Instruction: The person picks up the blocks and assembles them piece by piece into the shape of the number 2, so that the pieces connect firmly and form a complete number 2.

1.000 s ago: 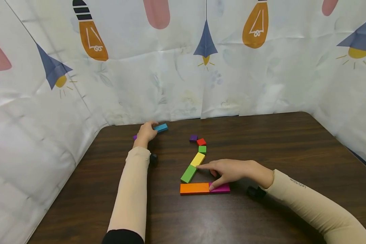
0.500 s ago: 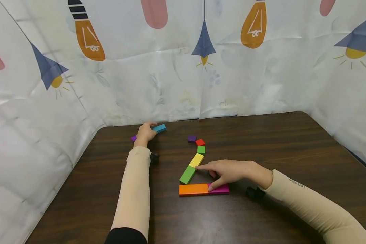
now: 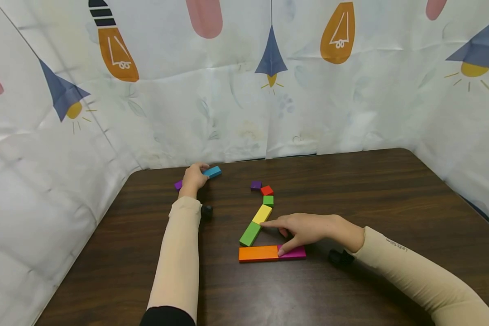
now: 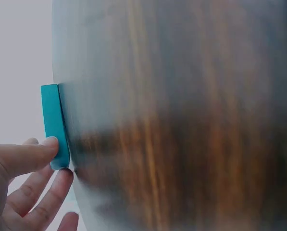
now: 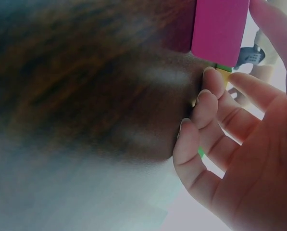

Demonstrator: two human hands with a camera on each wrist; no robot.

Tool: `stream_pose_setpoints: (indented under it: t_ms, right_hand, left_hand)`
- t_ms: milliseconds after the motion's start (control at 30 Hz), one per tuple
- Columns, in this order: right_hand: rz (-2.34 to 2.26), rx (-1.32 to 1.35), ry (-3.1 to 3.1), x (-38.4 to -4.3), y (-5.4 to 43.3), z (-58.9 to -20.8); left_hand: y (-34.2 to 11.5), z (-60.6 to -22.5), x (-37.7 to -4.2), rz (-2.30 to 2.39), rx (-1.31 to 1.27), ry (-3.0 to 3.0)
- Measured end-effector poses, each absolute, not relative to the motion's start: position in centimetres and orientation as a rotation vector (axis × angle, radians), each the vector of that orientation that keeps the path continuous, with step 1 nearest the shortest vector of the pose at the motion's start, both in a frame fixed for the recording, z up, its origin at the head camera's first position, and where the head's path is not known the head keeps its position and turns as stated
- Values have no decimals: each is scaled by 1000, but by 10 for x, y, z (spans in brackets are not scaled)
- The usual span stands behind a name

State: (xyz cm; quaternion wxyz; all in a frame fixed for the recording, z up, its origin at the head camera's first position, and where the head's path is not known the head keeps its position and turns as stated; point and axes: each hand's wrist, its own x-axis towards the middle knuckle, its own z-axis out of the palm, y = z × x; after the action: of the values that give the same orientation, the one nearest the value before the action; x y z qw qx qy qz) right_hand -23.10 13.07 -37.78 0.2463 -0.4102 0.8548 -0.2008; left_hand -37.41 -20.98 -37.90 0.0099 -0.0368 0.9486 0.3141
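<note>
At the far left of the table, my left hand pinches a blue block near its end. The left wrist view shows the thumb on the block's face and fingertips at its lower end. A purple block is partly hidden by this hand. My right hand rests at the middle, its thumb on a magenta block that lies end to end with an orange block. Its straight index finger touches where a green block meets a yellow block. The other fingers bend loosely.
Beyond the yellow block, a small green block, a red block and a dark purple block continue the curving row. A printed white curtain hangs along the back edge of the brown table.
The head view has shifted slightly, moving the scene a little to the left. Both hands keep their places on the blocks.
</note>
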Motion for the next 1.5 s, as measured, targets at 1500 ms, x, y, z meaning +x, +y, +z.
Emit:
stream_pose_setpoints:
  t_ms: [1500]
  right_hand:
    - [-562,-1160,2325,-231,131,-378]
  left_hand:
    - [-197,-370,-343,1095,259,2875]
